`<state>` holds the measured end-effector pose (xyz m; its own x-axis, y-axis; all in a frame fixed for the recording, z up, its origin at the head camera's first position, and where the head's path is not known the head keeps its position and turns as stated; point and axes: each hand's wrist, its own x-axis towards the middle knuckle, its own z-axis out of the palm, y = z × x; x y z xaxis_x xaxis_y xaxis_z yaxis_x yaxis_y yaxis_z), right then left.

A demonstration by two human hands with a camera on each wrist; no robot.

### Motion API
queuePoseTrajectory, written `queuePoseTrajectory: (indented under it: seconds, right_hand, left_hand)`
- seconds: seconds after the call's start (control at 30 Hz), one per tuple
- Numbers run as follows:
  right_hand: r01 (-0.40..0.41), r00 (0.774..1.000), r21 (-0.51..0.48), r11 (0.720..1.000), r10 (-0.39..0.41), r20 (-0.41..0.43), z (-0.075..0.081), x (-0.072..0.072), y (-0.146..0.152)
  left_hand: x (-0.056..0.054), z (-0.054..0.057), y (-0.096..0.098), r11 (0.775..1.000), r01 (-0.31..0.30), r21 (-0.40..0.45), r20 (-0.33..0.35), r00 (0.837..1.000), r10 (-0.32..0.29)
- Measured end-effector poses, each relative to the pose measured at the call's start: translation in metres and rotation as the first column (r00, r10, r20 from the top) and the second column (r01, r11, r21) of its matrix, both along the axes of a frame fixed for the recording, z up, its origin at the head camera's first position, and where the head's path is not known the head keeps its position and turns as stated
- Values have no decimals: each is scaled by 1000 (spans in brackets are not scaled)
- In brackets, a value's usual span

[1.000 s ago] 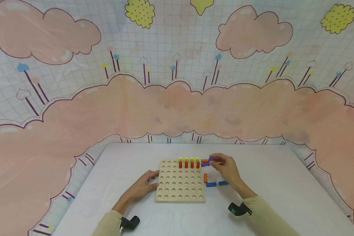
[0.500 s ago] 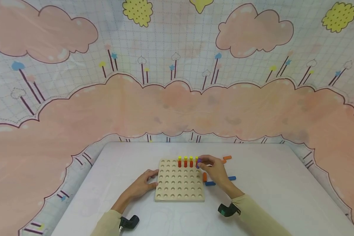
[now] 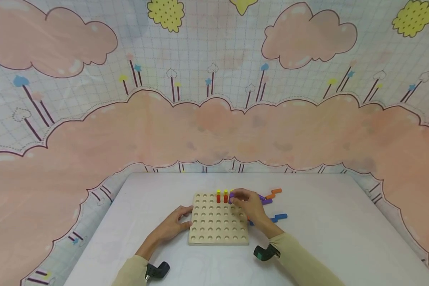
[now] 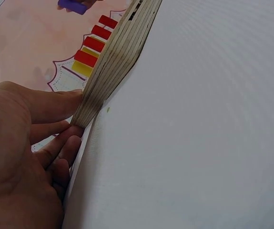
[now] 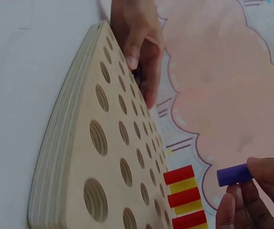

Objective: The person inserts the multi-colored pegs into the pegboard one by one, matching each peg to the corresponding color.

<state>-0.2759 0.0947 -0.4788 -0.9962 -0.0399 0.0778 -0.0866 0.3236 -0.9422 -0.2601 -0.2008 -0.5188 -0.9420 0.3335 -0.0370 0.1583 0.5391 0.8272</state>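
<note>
Over the far rows of a drilled board point(image 3: 219, 243), a purple peg point(image 5: 233, 175) pinched in the right hand point(image 3: 250, 205)

Head view: the pale wooden board, pierced by a grid of round holes, lies on the white surface point(image 3: 343, 222). The left hand point(image 3: 173, 223) rests at its left edge, thumb and forefinger spread apart and both touching the side. The right hand reaches over the right part of the board, thumb and fingertips clamped on the purple peg, which overlaps the third upright pair from the left. Yellow pegs point(image 3: 219, 191) stand in the farthest row, with red pegs point(image 3: 218, 198) directly in front; the rightmost pair is hidden by the hand. Wrist views: four red pegs show in the left one; in the right one the purple peg is held clear of the red ones, roughly parallel to them. To the right of the board lie loose purple pegs point(image 3: 267, 201), orange pegs point(image 3: 277, 191) and blue pegs point(image 3: 281, 216), some partly covered by the right hand and forearm. Behind the surface hangs a backdrop point(image 3: 214, 135) printed with pink clouds
</note>
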Motion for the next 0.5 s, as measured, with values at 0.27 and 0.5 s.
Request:
queuePoseTrajectory:
  seconds: [0.27,0.5]
  right_hand:
    - [-10,1000,-8,1000,11,23,-5,1,-16]
    - [-39,996,-52,998,43,74,-11,3,-29]
  left_hand:
    - [1,-2,-3,1000,7,3,3,1000,-7]
    - [1,-2,-5,1000,9,-4,1,1000,-9]
